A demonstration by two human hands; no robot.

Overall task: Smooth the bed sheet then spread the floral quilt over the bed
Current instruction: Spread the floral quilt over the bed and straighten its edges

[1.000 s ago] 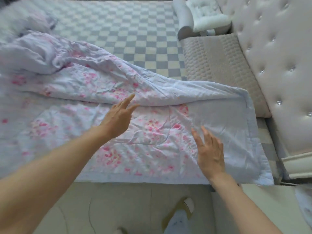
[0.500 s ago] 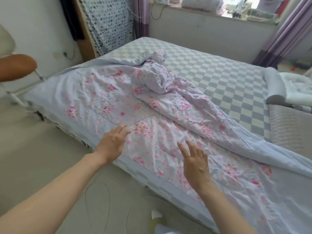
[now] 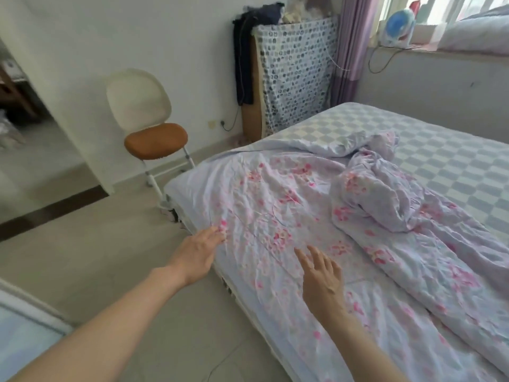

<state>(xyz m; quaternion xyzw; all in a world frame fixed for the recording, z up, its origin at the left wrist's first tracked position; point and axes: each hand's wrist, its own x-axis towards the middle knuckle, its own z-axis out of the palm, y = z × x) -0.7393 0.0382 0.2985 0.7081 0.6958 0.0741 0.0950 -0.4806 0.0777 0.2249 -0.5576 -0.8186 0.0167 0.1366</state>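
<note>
Both hands have moved along the quilt (image 3: 275,216) toward its foot corner. The left hand (image 3: 197,256) and right hand (image 3: 322,277) hover released, fingers spread. Beyond them a bunched fold needs pulling across the sheet (image 3: 454,150).

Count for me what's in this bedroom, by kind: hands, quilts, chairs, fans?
Hands: 2, left hand and right hand
Quilts: 1, floral quilt
Chairs: 1, chair
Fans: 1, blue fan
Total: 5

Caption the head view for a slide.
Both open hands, left and right, reach over the half-spread floral quilt.
</note>
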